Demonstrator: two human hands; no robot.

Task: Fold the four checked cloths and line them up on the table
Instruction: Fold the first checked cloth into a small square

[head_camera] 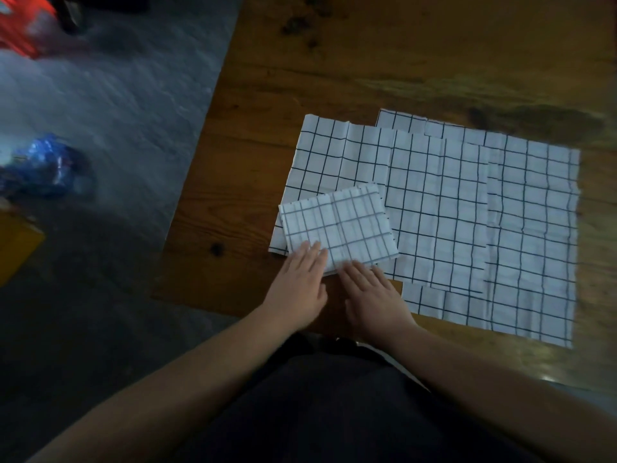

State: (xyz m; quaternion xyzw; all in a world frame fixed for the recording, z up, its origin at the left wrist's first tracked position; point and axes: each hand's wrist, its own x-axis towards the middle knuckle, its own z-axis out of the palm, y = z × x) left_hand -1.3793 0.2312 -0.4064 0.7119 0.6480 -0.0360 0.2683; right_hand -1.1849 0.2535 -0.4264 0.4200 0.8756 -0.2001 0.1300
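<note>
A folded white cloth with a dark check (344,225) lies on the wooden table (400,61), atop the near left corner of a spread of unfolded checked cloths (467,202) that overlap one another. My left hand (297,285) lies flat with straight fingers on the folded cloth's near left corner. My right hand (370,292) lies flat beside it, fingertips on the folded cloth's near edge. How many cloths lie in the spread is hard to tell from the overlapping edges.
The table's left edge (207,135) runs diagonally, with grey floor beyond it. On the floor lie a crumpled blue bag (46,165), a red object (23,25) and a yellow object (16,248). Bare wood shows behind and left of the cloths.
</note>
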